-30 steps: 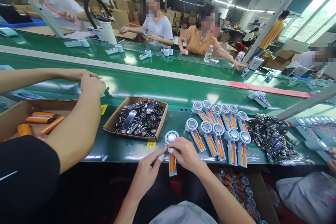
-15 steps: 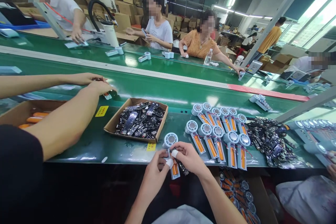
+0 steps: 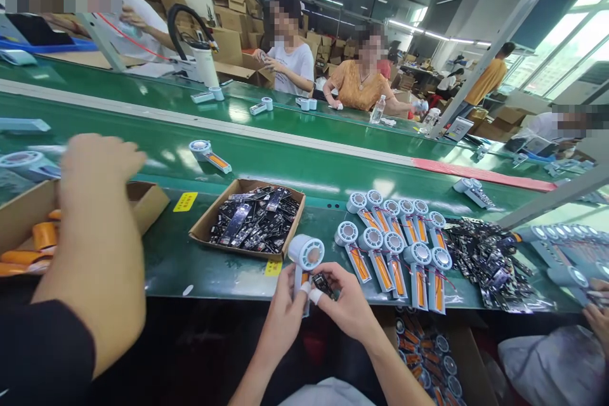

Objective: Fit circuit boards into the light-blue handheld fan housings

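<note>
My left hand (image 3: 284, 301) is closed round the handle of a light-blue handheld fan (image 3: 307, 251), its round head tilted up and an orange cell showing in the open handle. Between the fingers of my right hand (image 3: 345, 298) is a small black circuit board (image 3: 323, 284), held against the side of the handle. White covers sit on my fingertips, and the two thumbs nearly meet over the handle. Several more open fans (image 3: 373, 238) with orange cells and red wires lie in rows to the right. A cardboard tray (image 3: 198, 240) of black boards stands to the left.
A co-worker's arm (image 3: 107, 228) reaches across a box (image 3: 155, 206) of orange cells at left. Loose circuit boards (image 3: 495, 260) are heaped at right. One fan (image 3: 209, 155) lies on the green belt (image 3: 285, 158). Several people sit across the line. A box of fans (image 3: 464, 342) stands below the bench.
The fan in my left hand has been raised slightly and turned to the right. The co-worker's hands have drawn back left to the box, and a fan now lies on the belt.
</note>
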The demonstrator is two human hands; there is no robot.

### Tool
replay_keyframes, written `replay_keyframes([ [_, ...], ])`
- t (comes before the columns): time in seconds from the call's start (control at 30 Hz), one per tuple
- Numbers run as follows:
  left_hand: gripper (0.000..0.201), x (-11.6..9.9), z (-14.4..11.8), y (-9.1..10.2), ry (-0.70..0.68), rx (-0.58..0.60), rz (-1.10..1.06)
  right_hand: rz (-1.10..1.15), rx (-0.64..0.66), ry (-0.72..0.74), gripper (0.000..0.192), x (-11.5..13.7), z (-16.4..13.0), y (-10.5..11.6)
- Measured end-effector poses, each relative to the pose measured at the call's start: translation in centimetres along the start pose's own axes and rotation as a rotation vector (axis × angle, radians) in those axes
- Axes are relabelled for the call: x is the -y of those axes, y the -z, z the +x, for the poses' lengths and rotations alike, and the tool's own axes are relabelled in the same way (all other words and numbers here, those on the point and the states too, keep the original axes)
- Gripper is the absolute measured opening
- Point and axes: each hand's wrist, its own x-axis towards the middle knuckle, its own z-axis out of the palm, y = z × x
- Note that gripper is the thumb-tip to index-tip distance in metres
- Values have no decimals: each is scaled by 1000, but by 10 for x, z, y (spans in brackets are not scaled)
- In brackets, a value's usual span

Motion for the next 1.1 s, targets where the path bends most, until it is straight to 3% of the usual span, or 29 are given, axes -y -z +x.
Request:
replay_keyframes([
  [0.2,49,-7,-4,-5,-116,-186,308,-112,-251,-38,47,-18,-1,-15],
  [0.3,47,-12,-5,-6,-157,-212,352,-351,-272,21,34,-16,-2,-14],
  [0.4,47,-18,-3,-3,-165,-191,366,-684,-164,37,25,-1,-1,-9],
  [0.53,46,-26,0,3,-140,-119,371,-1123,117,-156,23,30,6,-1],
  [0.6,45,-28,1,5,-119,-91,371,-1222,257,-186,22,45,11,6],
  [0.67,43,-29,2,8,-91,-57,358,-1240,367,-118,23,55,15,15],
  [0.8,40,-31,2,11,-47,25,271,-1171,582,21,31,58,22,34],
  [0.9,40,-32,3,12,-32,55,194,-967,683,97,12,46,26,39],
  [1.0,45,-28,5,14,5,43,114,-495,609,50,24,27,25,34],
  [1.1,51,-21,6,16,38,-1,15,17,484,-191,34,5,19,22],
])
